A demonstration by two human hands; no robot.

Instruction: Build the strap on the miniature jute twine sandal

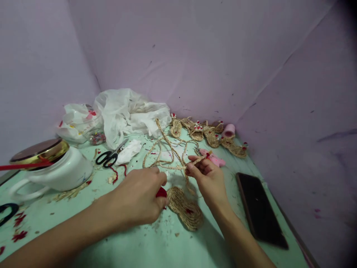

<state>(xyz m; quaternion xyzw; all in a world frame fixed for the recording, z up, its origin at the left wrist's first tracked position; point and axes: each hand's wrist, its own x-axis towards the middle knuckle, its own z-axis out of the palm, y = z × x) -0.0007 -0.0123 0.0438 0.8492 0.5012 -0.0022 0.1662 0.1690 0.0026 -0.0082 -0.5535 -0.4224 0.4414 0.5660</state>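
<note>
My left hand [139, 195] is closed near the middle of the table, with a small red thing [161, 192] showing between its fingers; its kind is mostly hidden. Between the thumb and fingers of my right hand [210, 180] is a braided straw cord [173, 150], pinched near one end. From there the cord runs in loose loops over the table behind my hands. A coiled straw sole [185, 208] with a red mark lies between and just below my hands.
Small straw slippers [213, 137] with beads and a pink spool [228, 130] line the back wall. A phone [262, 210] lies at right. Black-handled scissors [107, 159], plastic bags [125, 111] and a white teapot-like vessel [67, 169] stand at left among scraps.
</note>
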